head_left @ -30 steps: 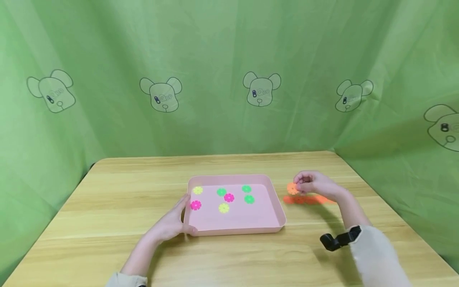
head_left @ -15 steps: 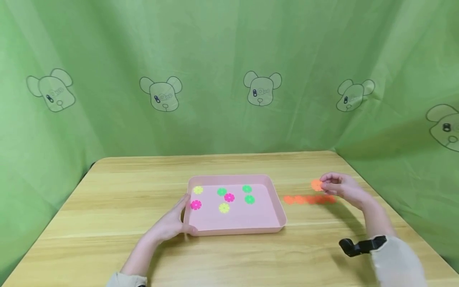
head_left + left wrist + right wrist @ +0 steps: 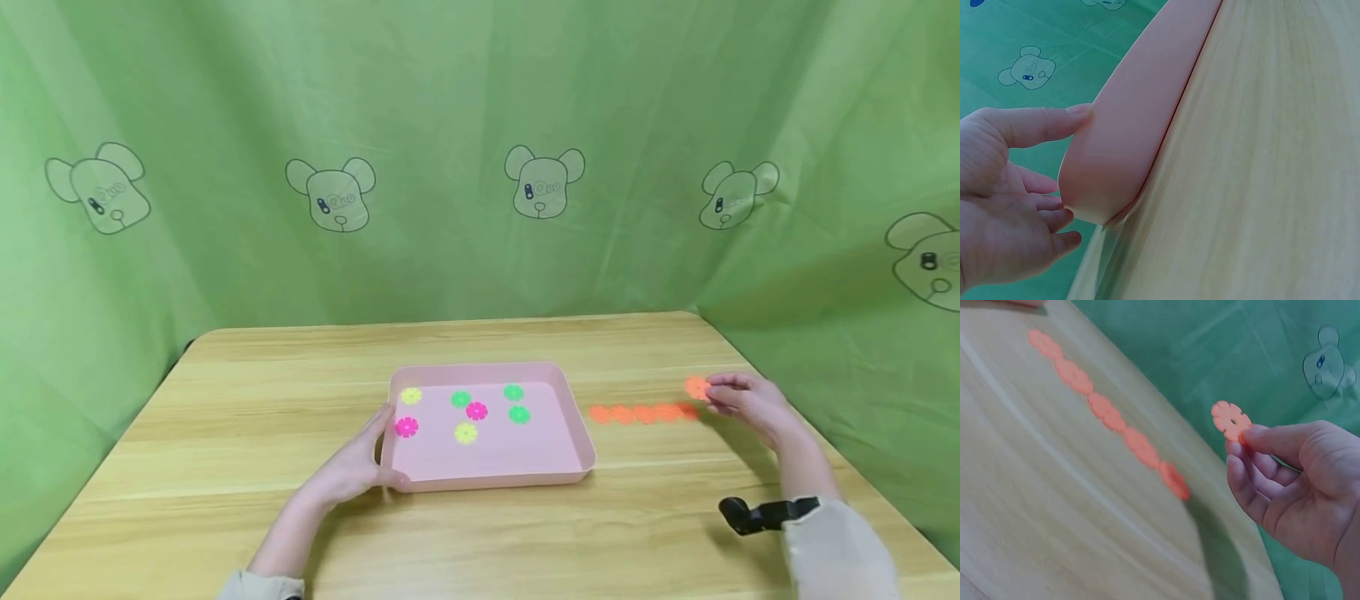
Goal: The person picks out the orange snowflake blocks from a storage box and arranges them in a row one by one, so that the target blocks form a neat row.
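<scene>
My right hand pinches an orange flower-shaped disc between thumb and fingers, above the right end of a row. That row of several orange flower discs lies flat on the table, edge to edge, right of the tray. At the left, my left hand holds the front left corner of a shallow pink tray. In the left wrist view its thumb presses the rim and its other fingers curl beside the corner. Inside the tray lie yellow discs, pink discs and several green discs.
The wooden table reaches back to a green curtain printed with mouse heads. More curtain hangs close along the right side. A black wrist mount sticks out from the right forearm.
My right hand has carried the orange disc rightward along the row to its right end, dipping slightly lately. My left hand stays on the tray, and the row lies as before.
</scene>
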Demonstrator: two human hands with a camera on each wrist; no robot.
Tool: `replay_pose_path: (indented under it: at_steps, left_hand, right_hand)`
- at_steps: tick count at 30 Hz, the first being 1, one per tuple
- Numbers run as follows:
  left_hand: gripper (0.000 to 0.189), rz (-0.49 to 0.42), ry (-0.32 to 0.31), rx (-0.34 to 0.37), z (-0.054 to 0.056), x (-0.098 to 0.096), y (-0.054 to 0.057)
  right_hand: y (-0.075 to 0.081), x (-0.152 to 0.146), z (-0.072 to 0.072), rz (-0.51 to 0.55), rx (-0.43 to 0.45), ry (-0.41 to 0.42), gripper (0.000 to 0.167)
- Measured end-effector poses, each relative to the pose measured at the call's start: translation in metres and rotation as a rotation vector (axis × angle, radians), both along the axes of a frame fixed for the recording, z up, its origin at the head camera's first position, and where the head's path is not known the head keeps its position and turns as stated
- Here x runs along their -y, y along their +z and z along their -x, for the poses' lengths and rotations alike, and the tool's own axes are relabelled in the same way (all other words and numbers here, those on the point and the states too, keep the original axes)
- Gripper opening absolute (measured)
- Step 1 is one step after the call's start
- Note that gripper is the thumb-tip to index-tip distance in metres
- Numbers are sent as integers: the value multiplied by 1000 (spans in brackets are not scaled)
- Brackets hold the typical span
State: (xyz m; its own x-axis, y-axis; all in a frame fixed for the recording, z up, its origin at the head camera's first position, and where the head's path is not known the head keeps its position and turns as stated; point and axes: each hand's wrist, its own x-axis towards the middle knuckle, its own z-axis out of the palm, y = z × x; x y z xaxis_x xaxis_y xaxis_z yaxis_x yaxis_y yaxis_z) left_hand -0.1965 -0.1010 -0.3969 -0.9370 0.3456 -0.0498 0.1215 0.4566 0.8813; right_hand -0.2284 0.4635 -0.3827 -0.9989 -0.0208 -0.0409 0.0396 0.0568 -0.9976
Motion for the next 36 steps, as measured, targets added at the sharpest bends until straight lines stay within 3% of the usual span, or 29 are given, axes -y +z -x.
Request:
replay_pose_path:
  at_steps: [13, 20, 28, 36]
  left_hand:
    - [107, 12, -4, -2, 0, 0, 0]
    - [107, 6, -9, -5, 1, -1, 0]
    - [107, 7, -8, -6, 1, 0, -1]
    - [107, -1, -7, -1, 1, 1, -2]
  right_hand:
    - [-22, -16, -1, 9, 127, -180, 24]
    - [-25, -18, 2, -159, 148, -272, 26]
    - [-27, -17, 4, -353, 133, -271, 12]
    - [-27, -15, 6, -490, 147, -275, 25]
